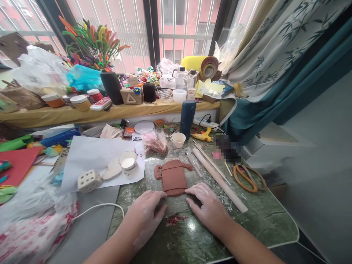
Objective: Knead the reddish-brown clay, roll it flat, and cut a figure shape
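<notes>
A flat reddish-brown clay piece [173,178], shaped like a teapot with a loop at its left and a short spout at its right, lies on a clear sheet on the green tabletop. My left hand [147,212] rests by its lower left corner, index fingertip at the edge, thumb held apart. At the lower right corner my right hand [207,207] touches the edge with a fingertip, its thumb also apart. Pale powder coats both hands. Neither hand grasps anything. To the right of the clay lie a thin tool [193,165] and a long rolling pin [220,180].
Scissors with orange handles [244,179] lie at the right. A paper cup [178,140], a blue cylinder [187,120] and a yellow glue gun [202,135] stand or lie behind. White paper [90,154] at left bears a dotted die [89,180] and a cup of white material [128,163].
</notes>
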`<state>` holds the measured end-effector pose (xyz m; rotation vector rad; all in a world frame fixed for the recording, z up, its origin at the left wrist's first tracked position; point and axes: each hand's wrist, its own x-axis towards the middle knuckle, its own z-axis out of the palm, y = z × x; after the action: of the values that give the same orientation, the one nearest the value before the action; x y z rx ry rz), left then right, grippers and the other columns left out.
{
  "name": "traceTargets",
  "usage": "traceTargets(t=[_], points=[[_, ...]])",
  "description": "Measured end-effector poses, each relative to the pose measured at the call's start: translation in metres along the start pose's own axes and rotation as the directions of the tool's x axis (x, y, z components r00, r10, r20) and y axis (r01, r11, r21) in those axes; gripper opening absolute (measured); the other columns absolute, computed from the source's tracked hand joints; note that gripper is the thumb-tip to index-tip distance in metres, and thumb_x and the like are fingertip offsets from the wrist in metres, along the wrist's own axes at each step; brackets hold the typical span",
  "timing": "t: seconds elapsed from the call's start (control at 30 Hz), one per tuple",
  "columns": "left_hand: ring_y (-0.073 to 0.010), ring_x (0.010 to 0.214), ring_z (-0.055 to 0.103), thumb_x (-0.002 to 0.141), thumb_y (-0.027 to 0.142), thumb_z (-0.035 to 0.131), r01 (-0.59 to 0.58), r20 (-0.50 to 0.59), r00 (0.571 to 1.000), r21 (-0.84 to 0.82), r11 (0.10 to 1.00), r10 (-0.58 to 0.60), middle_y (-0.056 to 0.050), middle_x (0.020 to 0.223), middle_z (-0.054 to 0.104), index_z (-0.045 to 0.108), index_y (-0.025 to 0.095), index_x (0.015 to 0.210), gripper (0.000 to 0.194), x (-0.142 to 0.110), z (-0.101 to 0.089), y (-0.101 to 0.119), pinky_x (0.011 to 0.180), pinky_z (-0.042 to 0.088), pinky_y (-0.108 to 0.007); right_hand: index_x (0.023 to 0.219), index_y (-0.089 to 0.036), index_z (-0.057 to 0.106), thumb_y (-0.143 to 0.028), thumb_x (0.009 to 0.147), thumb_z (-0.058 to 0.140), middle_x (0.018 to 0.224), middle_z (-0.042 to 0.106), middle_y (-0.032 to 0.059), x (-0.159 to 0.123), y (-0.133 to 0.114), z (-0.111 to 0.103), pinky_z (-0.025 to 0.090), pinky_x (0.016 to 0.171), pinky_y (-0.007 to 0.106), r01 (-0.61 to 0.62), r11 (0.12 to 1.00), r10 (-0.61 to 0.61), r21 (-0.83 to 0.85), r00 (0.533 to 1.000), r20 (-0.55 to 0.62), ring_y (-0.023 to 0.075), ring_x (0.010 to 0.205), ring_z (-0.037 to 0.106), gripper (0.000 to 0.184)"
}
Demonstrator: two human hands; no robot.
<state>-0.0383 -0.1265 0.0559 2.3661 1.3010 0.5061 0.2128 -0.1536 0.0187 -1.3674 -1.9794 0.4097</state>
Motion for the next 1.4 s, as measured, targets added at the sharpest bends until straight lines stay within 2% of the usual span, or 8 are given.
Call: traceTargets(t=[0.27, 0.4, 0.6, 0.8, 1.07, 1.17, 1.3, 1.4], points=[[-0.0194, 0.087, 0.069, 0.088, 0.022, 0.062, -0.064, 0.006, 0.998, -0.096, 0.993, 0.065, -0.003, 0.096, 0.072, 0.069, 0.028, 0.109, 0.023, -0.002, 0.002, 0.000, 0.080, 0.058, -0.032, 0.105, -0.024, 0.067, -0.020, 0.091, 0.058, 0.101, 0.072, 0.0068, 0.001, -0.001, 0.004, 0.054, 0.093, 0.044, -0.101, 0.994, 0.099, -0.028, 0.992, -0.072, 0.0267, 0.101, 0.065, 0.017], [-0.0191, 0.091, 0.069, 0.088, 0.021, 0.062, -0.061, 0.013, 0.998, -0.152, 0.987, 0.064, -0.003, 0.099, 0.072, 0.070, 0.028, 0.110, 0.024, 0.000, 0.003, -0.004, 0.083, 0.058, -0.031, 0.101, -0.024, 0.068, -0.021, 0.090, 0.059, 0.100, 0.073, 0.0059, 0.003, 0.000, 0.001, 0.054, 0.092, 0.043, -0.152, 0.988, 0.152, 0.003, 0.987, -0.053, 0.0260, 0.101, 0.066, 0.015], [-0.0192, 0.097, 0.068, 0.086, 0.020, 0.064, -0.058, 0.034, 0.997, -0.196, 0.979, 0.066, -0.003, 0.104, 0.072, 0.069, 0.030, 0.113, 0.029, 0.001, 0.004, -0.011, 0.087, 0.058, -0.032, 0.104, -0.026, 0.070, -0.019, 0.090, 0.057, 0.102, 0.074, 0.0052, 0.004, 0.002, -0.004, 0.055, 0.091, 0.041, -0.153, 0.986, 0.153, 0.067, 0.988, 0.005, 0.0246, 0.101, 0.067, 0.020], [-0.0194, 0.090, 0.068, 0.092, 0.023, 0.059, -0.059, -0.026, 0.998, -0.165, 0.985, 0.056, -0.004, 0.096, 0.071, 0.069, 0.028, 0.111, 0.022, 0.001, 0.008, -0.006, 0.081, 0.059, -0.032, 0.103, -0.026, 0.072, -0.018, 0.090, 0.057, 0.098, 0.075, 0.0053, 0.002, 0.001, -0.001, 0.057, 0.088, 0.040, -0.121, 0.991, 0.125, 0.053, 0.990, -0.064, 0.0240, 0.096, 0.070, 0.021], [-0.0186, 0.092, 0.066, 0.088, 0.018, 0.062, -0.075, 0.072, 0.993, -0.227, 0.971, 0.094, -0.005, 0.101, 0.068, 0.068, 0.029, 0.119, 0.034, 0.007, 0.004, -0.010, 0.083, 0.058, -0.032, 0.100, -0.027, 0.073, -0.015, 0.090, 0.058, 0.095, 0.077, 0.0024, 0.005, 0.000, -0.006, 0.057, 0.089, 0.037, -0.075, 0.985, 0.076, 0.158, 0.997, -0.002, 0.0211, 0.094, 0.070, 0.022], [-0.0178, 0.091, 0.066, 0.089, 0.018, 0.061, -0.102, 0.076, 0.989, -0.241, 0.965, 0.124, -0.005, 0.100, 0.067, 0.066, 0.029, 0.123, 0.036, 0.006, 0.004, -0.009, 0.082, 0.058, -0.030, 0.098, -0.027, 0.073, -0.015, 0.090, 0.058, 0.095, 0.077, 0.0027, 0.005, 0.000, -0.006, 0.057, 0.089, 0.037, -0.083, 0.982, 0.084, 0.169, 0.996, 0.004, 0.0217, 0.094, 0.070, 0.021], [-0.0182, 0.094, 0.066, 0.093, 0.020, 0.057, -0.104, 0.031, 0.993, -0.246, 0.964, 0.115, -0.006, 0.101, 0.066, 0.067, 0.027, 0.119, 0.029, 0.004, 0.007, -0.005, 0.086, 0.057, -0.031, 0.100, -0.026, 0.072, -0.016, 0.090, 0.058, 0.095, 0.076, 0.0043, 0.003, 0.000, -0.005, 0.057, 0.088, 0.039, -0.119, 0.985, 0.125, 0.127, 0.992, -0.037, 0.0228, 0.093, 0.070, 0.019], [-0.0183, 0.093, 0.066, 0.093, 0.022, 0.058, -0.074, 0.051, 0.995, -0.262, 0.962, 0.090, -0.006, 0.100, 0.066, 0.068, 0.027, 0.116, 0.026, 0.004, 0.007, -0.005, 0.085, 0.057, -0.031, 0.097, -0.026, 0.073, -0.016, 0.091, 0.057, 0.094, 0.076, 0.0038, 0.003, 0.000, -0.005, 0.056, 0.089, 0.038, -0.095, 0.984, 0.097, 0.148, 0.995, -0.011, 0.0221, 0.093, 0.070, 0.019]])
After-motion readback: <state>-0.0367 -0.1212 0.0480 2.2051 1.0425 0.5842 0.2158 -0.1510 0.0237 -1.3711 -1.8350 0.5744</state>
